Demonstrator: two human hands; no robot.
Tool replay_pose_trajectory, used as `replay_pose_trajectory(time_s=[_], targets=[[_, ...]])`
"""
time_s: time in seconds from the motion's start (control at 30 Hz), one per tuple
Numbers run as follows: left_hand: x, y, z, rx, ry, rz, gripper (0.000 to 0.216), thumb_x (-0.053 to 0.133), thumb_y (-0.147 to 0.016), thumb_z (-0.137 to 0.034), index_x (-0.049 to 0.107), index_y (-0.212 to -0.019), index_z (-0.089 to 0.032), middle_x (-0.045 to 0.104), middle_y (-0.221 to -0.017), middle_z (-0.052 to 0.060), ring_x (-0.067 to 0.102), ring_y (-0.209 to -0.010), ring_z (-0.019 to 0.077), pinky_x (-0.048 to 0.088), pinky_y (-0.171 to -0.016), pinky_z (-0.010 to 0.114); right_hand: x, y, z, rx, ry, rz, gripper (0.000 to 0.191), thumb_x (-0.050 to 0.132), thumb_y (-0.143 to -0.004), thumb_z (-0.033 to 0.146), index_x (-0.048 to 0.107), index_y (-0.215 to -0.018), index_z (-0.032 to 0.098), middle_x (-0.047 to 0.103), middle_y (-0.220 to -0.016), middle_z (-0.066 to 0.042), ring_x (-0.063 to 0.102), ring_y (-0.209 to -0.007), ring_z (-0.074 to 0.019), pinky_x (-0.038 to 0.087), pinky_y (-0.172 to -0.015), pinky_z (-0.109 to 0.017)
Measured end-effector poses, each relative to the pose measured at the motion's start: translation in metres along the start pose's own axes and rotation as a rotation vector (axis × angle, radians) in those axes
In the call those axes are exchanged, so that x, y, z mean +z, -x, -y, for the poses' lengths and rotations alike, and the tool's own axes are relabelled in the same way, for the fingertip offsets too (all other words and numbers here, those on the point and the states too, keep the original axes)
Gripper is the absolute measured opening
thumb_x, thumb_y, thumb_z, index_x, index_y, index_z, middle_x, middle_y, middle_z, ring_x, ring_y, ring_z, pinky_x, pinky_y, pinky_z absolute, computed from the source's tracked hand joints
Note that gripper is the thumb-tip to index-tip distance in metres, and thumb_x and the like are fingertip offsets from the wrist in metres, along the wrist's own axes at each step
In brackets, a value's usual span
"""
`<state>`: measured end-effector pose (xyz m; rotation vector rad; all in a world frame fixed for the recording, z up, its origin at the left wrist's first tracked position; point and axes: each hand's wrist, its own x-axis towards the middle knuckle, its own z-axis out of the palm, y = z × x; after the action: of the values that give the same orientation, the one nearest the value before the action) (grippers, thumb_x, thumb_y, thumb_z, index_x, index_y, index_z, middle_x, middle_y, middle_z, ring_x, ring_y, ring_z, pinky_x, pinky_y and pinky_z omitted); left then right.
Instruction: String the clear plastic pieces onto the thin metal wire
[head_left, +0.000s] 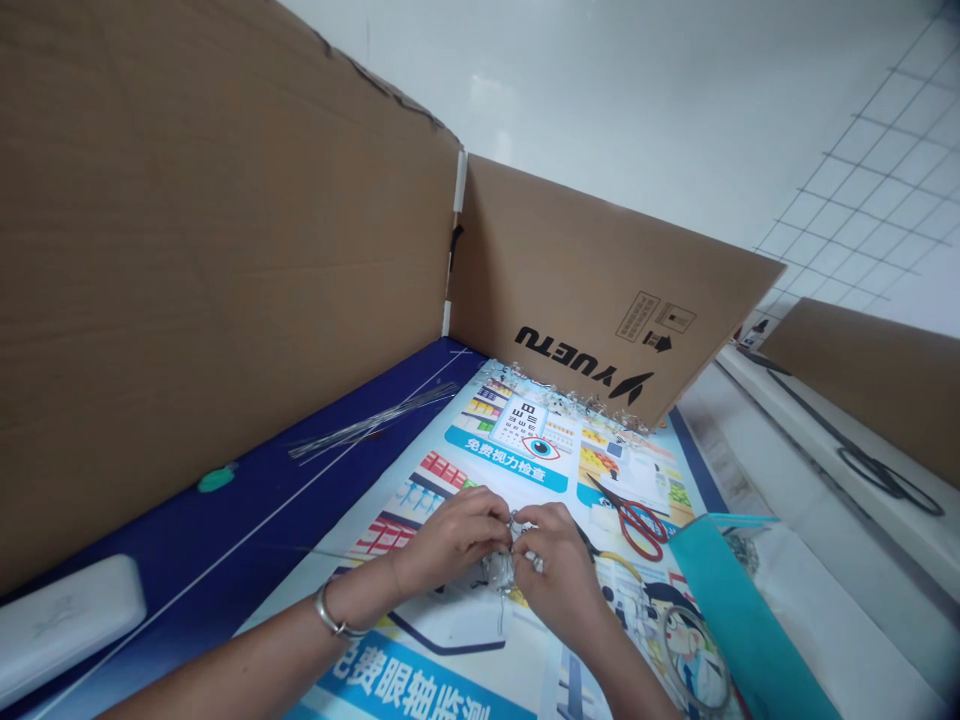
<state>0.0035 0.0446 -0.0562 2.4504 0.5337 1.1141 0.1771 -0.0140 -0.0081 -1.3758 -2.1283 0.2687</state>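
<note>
Both hands meet over the printed poster sheet (442, 690), near the middle of the view. My left hand (457, 535), with a silver bangle on its wrist, is closed in a pinch at a small cluster of thin wire and clear, shiny pieces (499, 572). From the other side, my right hand (559, 570) pinches the same cluster, its thumb and fingertips close to the left ones. A short wire end hangs below the cluster. Fingers cover much of it, so its exact form is hidden. Yellow-handled pliers (621, 562) lie partly behind my right hand.
Red-handled scissors (641, 528) lie to the right, beside a teal box (750, 620) and a clear ring-shaped roll (694, 660). Cardboard panels (570, 270) rise behind and left. Straight wires (371, 425), a green lump (217, 479) and a white case (71, 620) lie left.
</note>
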Motion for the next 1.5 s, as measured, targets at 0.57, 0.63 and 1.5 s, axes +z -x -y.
replay_pose_trajectory(time_s=[0.57,0.63,1.5], targets=[[-0.004,-0.005,-0.011,-0.083,0.142,0.021,0.014,0.053,-0.078,-0.004,0.06,-0.077,-0.016,0.055,-0.102,0.006,0.049,-0.099,0.0177,0.041,-0.087,0.031,0.002,0.002,-0.001,0.071,-0.058,0.031,0.022,0.055,-0.067,0.001,0.063,-0.063,0.021,0.059,-0.101,-0.004,0.048,-0.099,-0.0199,0.04,-0.084,-0.032],[-0.005,-0.005,-0.012,-0.077,0.132,0.024,0.013,0.053,-0.079,-0.006,0.06,-0.076,-0.016,0.055,-0.102,0.006,0.05,-0.098,0.0177,0.041,-0.086,0.031,0.001,0.003,0.0,0.054,-0.033,0.032,0.022,0.055,-0.067,0.001,0.062,-0.063,0.021,0.059,-0.1,-0.005,0.047,-0.098,-0.0201,0.04,-0.084,-0.032],[-0.011,-0.008,-0.01,-0.08,0.13,0.088,0.022,0.051,-0.079,-0.002,0.064,-0.084,-0.019,0.055,-0.11,0.005,0.049,-0.105,0.018,0.04,-0.091,0.032,0.002,0.002,0.004,0.104,-0.047,0.021,0.023,0.054,-0.068,0.0,0.061,-0.06,0.02,0.061,-0.095,-0.003,0.049,-0.093,-0.0183,0.041,-0.081,-0.03]])
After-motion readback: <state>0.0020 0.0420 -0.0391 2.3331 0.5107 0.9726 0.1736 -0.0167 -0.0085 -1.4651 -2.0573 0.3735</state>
